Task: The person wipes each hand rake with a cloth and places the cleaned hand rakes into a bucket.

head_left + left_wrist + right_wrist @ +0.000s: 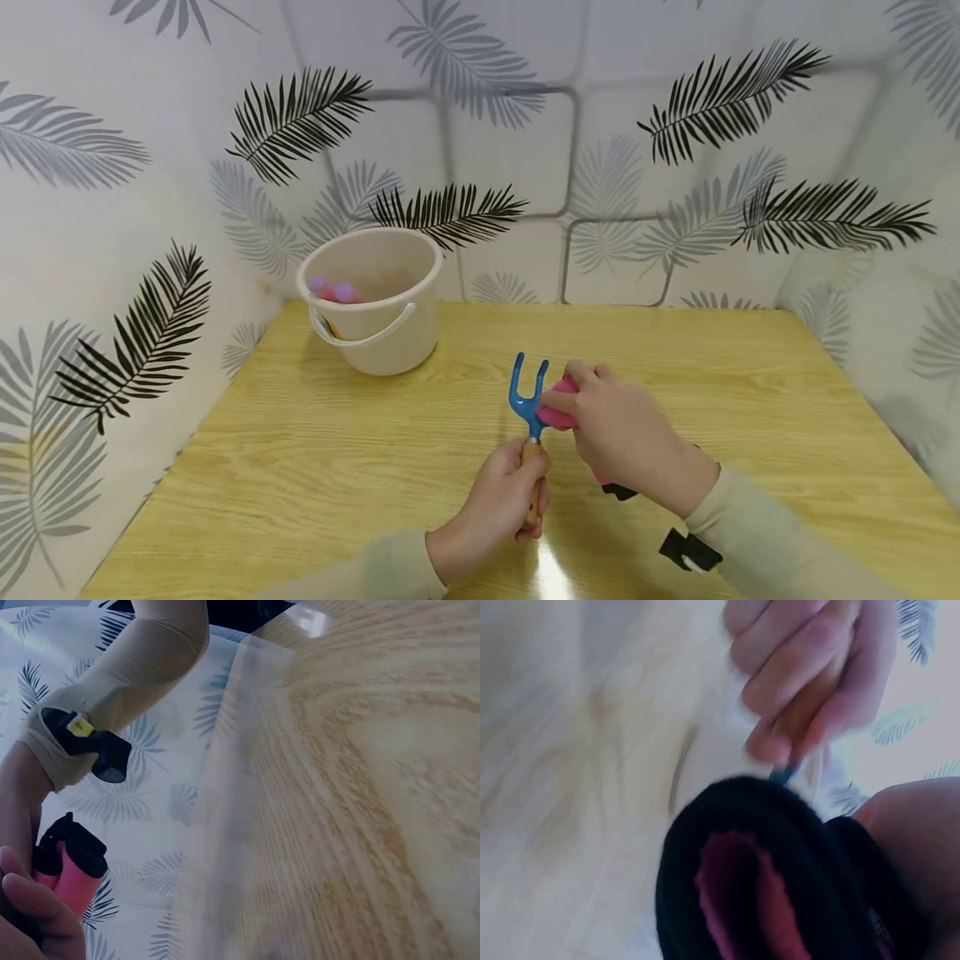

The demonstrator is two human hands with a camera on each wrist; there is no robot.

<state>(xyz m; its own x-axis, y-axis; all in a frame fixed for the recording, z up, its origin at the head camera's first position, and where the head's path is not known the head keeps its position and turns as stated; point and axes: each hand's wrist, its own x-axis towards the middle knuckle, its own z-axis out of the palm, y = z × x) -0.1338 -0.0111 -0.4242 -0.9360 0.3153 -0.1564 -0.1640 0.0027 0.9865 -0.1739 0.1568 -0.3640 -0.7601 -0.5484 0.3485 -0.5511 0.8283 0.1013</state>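
Note:
My left hand (pixel 501 493) grips the wooden handle (pixel 532 460) of a small hand fork, its blue metal prongs (pixel 517 392) pointing away from me. In my right hand (pixel 630 433) is a pink glove (pixel 558 404) with a black cuff, bunched up and held against the fork's head, where it covers part of the blue metal. The right wrist view looks into the glove's open cuff (pixel 682 877), with the left hand round the handle behind it. In the left wrist view the pink glove (pixel 79 885) hangs cuff upward beside the fingers.
A cream bucket (pixel 390 350) with a white handle stands at the table's back left; pink items with purple ends (pixel 345 293) lie inside it. Both hands are over the wood-grain table (pixel 300 467). Leaf-patterned sheeting (pixel 495 258) rises behind and at the sides.

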